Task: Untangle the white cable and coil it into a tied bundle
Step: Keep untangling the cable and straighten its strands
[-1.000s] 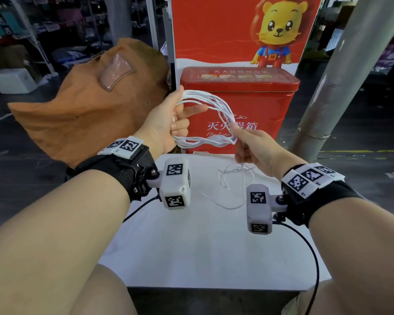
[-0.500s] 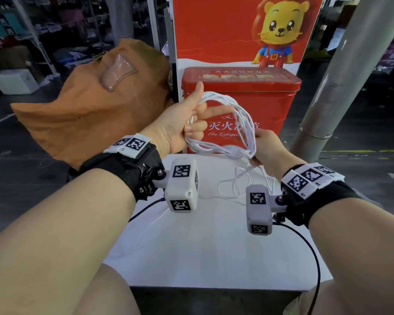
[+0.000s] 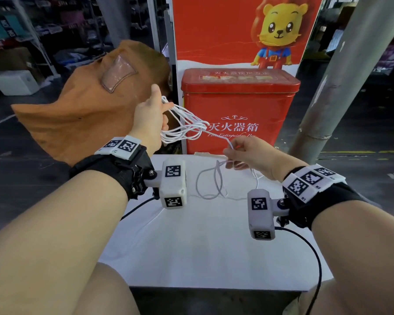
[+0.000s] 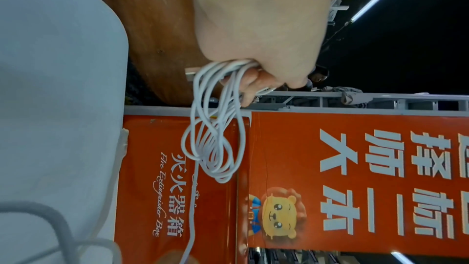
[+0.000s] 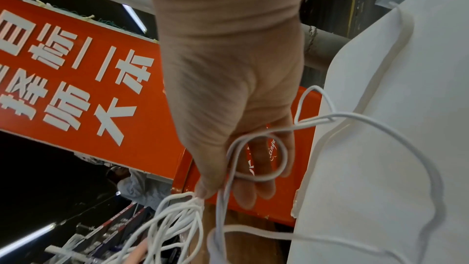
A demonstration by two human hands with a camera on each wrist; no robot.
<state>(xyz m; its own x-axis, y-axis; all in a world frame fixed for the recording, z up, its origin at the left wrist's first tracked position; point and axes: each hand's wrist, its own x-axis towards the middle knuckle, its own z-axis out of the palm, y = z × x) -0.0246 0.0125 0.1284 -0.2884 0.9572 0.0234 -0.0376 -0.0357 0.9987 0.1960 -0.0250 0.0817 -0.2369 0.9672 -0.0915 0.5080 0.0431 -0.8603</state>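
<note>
The white cable (image 3: 184, 127) hangs in several loops from my left hand (image 3: 151, 119), which grips one end of the coil above the table's far left; the left wrist view shows the loops (image 4: 215, 127) bunched in my fist. One strand runs down to my right hand (image 3: 241, 153), whose thumb and fingers pinch it just above the table. In the right wrist view the strand (image 5: 256, 158) curls round my fingers. The loose tail (image 3: 212, 185) lies in slack loops on the white table (image 3: 203, 246).
A red fire extinguisher box (image 3: 239, 105) stands right behind the table, under a red poster with a cartoon lion. A brown leather bag (image 3: 84, 105) bulges at the left. A grey pillar (image 3: 346, 73) leans at the right. Black wrist-camera cords (image 3: 314, 253) trail over the table.
My left hand swung left and closed on the coil, which narrowed from a wide ring to a stretched bunch. My right hand slid off the coil, down along one strand toward the table.
</note>
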